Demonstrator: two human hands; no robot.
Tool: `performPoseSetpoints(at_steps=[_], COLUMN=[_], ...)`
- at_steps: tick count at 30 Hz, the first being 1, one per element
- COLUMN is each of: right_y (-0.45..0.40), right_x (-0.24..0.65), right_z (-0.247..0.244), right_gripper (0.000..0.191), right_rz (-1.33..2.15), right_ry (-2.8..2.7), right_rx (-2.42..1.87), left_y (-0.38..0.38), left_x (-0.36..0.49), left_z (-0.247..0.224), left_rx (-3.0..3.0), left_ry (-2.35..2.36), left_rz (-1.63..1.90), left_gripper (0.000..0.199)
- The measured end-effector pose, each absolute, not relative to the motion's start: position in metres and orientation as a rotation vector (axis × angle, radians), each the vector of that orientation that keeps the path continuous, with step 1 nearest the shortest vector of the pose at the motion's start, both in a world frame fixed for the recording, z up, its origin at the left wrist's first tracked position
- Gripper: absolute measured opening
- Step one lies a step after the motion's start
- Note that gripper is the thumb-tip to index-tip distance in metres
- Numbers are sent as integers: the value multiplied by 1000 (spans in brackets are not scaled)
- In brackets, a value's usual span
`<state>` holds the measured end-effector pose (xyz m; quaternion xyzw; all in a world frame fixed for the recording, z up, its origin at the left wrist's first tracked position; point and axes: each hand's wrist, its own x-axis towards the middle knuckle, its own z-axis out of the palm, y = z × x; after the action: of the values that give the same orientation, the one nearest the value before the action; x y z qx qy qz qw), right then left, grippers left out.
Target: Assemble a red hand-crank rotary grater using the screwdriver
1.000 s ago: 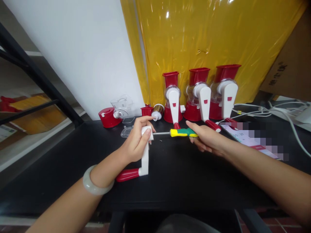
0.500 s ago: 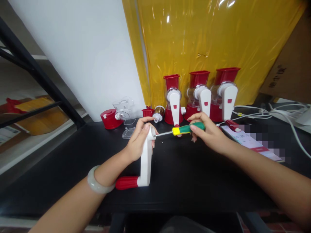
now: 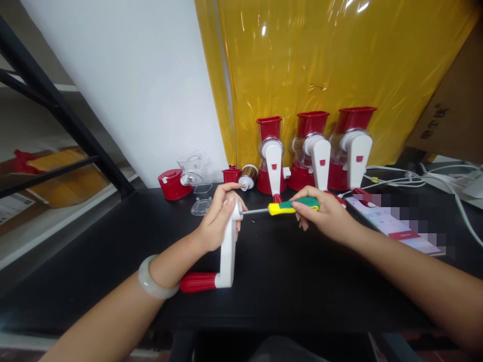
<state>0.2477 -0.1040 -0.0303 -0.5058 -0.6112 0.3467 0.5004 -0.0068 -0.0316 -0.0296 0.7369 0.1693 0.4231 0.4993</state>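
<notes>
My left hand (image 3: 217,218) is closed around the upper end of a white crank handle (image 3: 227,256), which stands upright with its red grip (image 3: 198,282) pointing left near the table's front. My right hand (image 3: 320,211) grips a screwdriver (image 3: 292,206) by its green and yellow handle. The metal shaft runs level to the left, and its tip is at the round white hub at the crank's top. Whether a screw sits in the hub, I cannot tell. A tiny metal piece (image 3: 252,221) lies on the table just below the shaft.
Three red-and-white rotary graters (image 3: 274,156) stand along the back. Left of them are a grater drum (image 3: 248,176), a red pusher (image 3: 231,174), a red base (image 3: 174,184) and clear plastic parts (image 3: 195,168). A lit screen (image 3: 396,226) and white cables (image 3: 396,176) lie at right on the black table (image 3: 302,286).
Both hands keep their holds, and the screwdriver tip stays at the hub. The screwdriver's handle has turned slightly in my right fingers. The whole view has shifted a little.
</notes>
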Motion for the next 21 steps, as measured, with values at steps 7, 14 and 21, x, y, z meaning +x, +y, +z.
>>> performPoseSetpoints(at_steps=[7, 14, 21], right_y=[-104, -98, -100], right_x=[240, 238, 234], right_z=[-32, -43, -42], right_gripper=[37, 46, 49], right_rz=[991, 1156, 1153], right_ry=[-1331, -1218, -1141], right_rx=[-1211, -1133, -1161], left_y=[-29, -24, -17], left_x=[-13, -22, -28], left_z=[-31, -25, -17], left_rx=[2037, 2338, 2606], left_ry=[355, 311, 252], left_rz=[1125, 1126, 1102], left_gripper=[35, 40, 45])
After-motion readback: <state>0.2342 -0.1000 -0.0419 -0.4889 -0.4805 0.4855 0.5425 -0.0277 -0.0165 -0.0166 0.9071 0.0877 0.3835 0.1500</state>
